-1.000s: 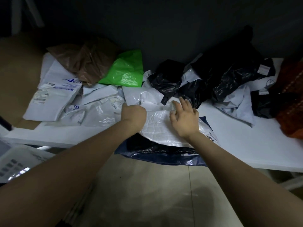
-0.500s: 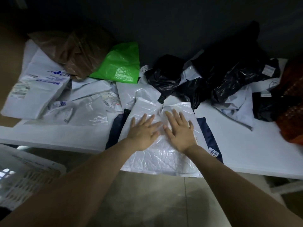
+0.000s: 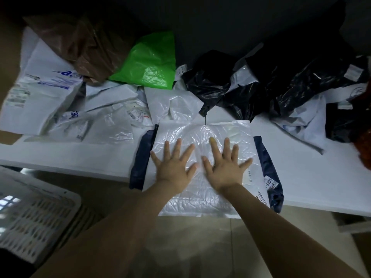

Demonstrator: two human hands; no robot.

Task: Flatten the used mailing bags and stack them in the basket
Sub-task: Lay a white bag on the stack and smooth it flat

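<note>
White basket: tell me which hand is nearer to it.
Left. The left hand presses the white bag up and right of the white basket; the right hand lies flat beside it, farther right.

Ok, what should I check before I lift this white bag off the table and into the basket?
1. Left hand and right hand pressing flat on the white bag: ok.
2. White bag lying flat: ok, though crinkled.
3. Grip on it: not ok; all fingers are straight, nothing pinched.
4. Navy bag underneath free of it: cannot tell; it may lift along.
5. Basket in view at lower left: ok.
6. Room inside the basket: cannot tell.
</note>
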